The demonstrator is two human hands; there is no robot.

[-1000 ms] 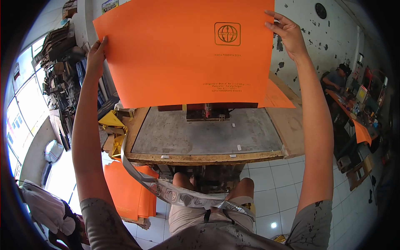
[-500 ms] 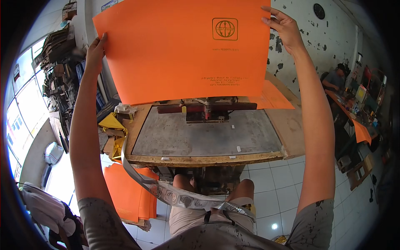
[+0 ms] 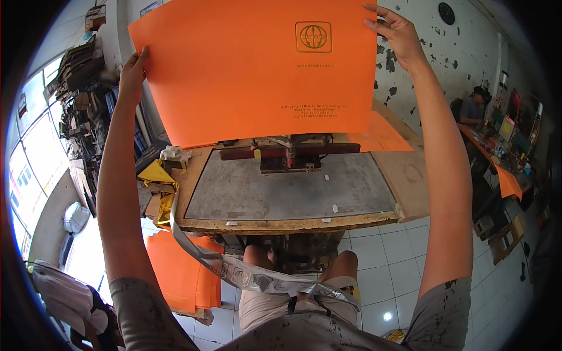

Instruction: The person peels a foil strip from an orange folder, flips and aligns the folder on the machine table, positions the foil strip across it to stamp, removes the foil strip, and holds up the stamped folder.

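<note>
A large orange sheet with a gold globe emblem and small gold text is held up in front of me. My left hand pinches its left edge. At the upper right edge, my right hand grips the sheet between thumb and fingers. Below the sheet lies a grey metal plate set in a wooden table, with a dark red press part at its back. A silver foil strip with stamped emblems hangs from the table's left side across my lap.
More orange sheets lie at the table's right back. An orange stack stands low on the left, beneath gold foil. One person sits at a workbench on the right; another person is at the lower left.
The orange sheet and both hands have shifted slightly up and left in view. More of the red press part shows beneath the sheet's lower edge.
</note>
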